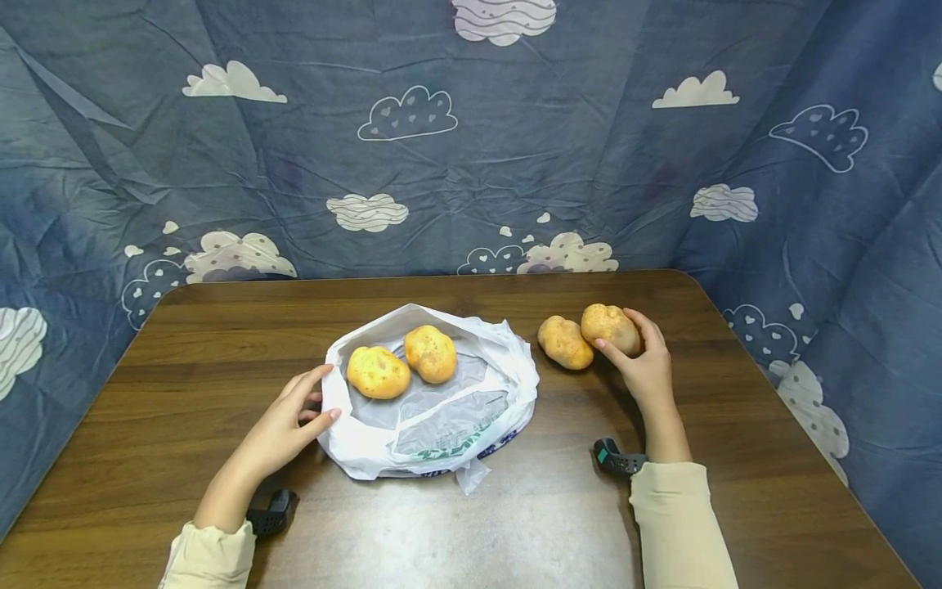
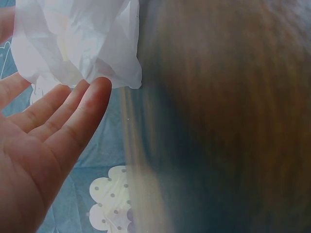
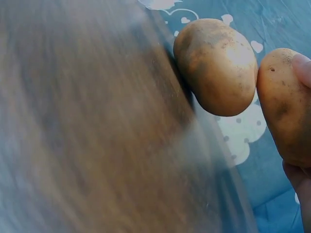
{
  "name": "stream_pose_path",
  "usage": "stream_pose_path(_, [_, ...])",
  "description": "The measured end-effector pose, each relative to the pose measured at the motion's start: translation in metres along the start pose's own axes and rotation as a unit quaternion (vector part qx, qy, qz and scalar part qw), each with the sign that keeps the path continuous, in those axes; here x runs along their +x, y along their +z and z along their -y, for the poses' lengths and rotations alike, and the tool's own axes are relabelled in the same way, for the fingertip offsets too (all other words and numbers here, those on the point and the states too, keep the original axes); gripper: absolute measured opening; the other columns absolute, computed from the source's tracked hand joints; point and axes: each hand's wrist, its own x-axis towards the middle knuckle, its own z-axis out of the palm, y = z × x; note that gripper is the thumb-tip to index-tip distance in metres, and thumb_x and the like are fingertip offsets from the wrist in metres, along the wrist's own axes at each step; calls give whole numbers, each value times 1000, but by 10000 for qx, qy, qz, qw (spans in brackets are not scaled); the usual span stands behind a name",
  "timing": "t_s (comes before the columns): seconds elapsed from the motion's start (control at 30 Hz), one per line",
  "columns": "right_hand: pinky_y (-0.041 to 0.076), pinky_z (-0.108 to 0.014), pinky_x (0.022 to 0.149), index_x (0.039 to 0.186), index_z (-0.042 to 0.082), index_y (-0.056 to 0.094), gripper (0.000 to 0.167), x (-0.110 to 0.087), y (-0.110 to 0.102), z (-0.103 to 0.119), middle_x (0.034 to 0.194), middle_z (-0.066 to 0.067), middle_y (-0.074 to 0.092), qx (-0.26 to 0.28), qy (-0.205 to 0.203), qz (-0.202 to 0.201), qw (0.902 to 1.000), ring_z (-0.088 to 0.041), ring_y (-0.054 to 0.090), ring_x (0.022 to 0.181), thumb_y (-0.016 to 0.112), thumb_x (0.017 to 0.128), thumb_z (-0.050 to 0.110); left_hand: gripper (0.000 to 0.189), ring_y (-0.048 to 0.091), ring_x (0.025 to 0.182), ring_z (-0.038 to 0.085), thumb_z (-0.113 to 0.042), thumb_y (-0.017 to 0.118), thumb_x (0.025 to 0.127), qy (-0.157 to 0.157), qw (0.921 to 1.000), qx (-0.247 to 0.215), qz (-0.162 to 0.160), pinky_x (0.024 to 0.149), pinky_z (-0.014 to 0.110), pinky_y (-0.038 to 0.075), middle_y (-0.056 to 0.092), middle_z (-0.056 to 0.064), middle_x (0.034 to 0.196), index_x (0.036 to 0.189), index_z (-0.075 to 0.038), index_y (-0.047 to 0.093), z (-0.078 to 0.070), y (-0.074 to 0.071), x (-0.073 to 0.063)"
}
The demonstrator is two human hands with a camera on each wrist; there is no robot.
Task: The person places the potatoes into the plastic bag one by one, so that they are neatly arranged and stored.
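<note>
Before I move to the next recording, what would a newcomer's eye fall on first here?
Probably the open white plastic bag near the middle of the wooden table, with two yellow potatoes inside and the left grip at its left edge. Then the right grip, holding a potato beside another potato, right of the bag. Behind hangs blue cloth printed with white clouds.

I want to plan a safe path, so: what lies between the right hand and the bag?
Besides the held potato, one loose potato lies between the right hand and the bag; the head view shows this.
</note>
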Motion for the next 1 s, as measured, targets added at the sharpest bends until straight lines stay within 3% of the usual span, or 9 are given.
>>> stream_pose_path(0.17, [35, -38, 92, 123, -1, 49, 61, -5, 0, 36, 122, -18, 47, 60, -130, 142, 9998, -31, 42, 111, 77, 69, 3, 62, 49, 104, 34, -12, 61, 86, 26, 10000, 9, 6, 79, 39, 49, 33, 21, 131, 138, -2, 29, 0, -1, 0])
stream_pose_path(0.23, [36, -34, 92, 123, -3, 49, 60, -6, 1, 44, 122, -19, 47, 92, -245, 142, 9996, -32, 43, 110, 76, 69, 1, 62, 49, 104, 34, -12, 62, 86, 24, 10000, 9, 10, 79, 39, 49, 33, 21, 131, 138, -2, 29, 0, -1, 0])
stream_pose_path(0.43, [35, -18, 87, 120, -2, 52, 59, -1, 7, 38, 118, -16, 50, 347, -706, 66, 9969, -23, 45, 108, 78, 67, 1, 62, 49, 104, 33, -12, 62, 86, 13, 10000, 52, 9, 78, 39, 49, 34, 21, 131, 138, -2, 29, 1, 0, 1])
stream_pose_path(0.63, [35, -19, 89, 121, 9, 55, 62, 2, 16, 33, 119, -4, 51, 139, -965, 208, 9950, -17, 44, 111, 81, 65, 9, 63, 49, 104, 32, -11, 62, 85, -24, 10000, 23, -1, 79, 39, 49, 34, 20, 131, 138, -3, 29, 2, 1, 0])
stream_pose_path(0.87, [35, -22, 93, 121, 7, 55, 65, -1, 23, 51, 119, -8, 51, 208, -1264, 369, 9911, -20, 44, 112, 82, 62, 4, 63, 49, 104, 32, -12, 62, 85, -36, 10000, -1, 2, 79, 39, 49, 34, 19, 131, 138, -4, 29, 2, 1, 0])
stream_pose_path(1.0, [34, -19, 93, 120, -1, 53, 63, -6, 23, 74, 119, -15, 50, 353, -1408, 445, 9884, -22, 44, 112, 80, 63, -2, 63, 49, 104, 32, -11, 62, 85, -4, 10000, 20, -7, 79, 38, 49, 34, 19, 131, 138, -4, 29, 2, 1, 0])
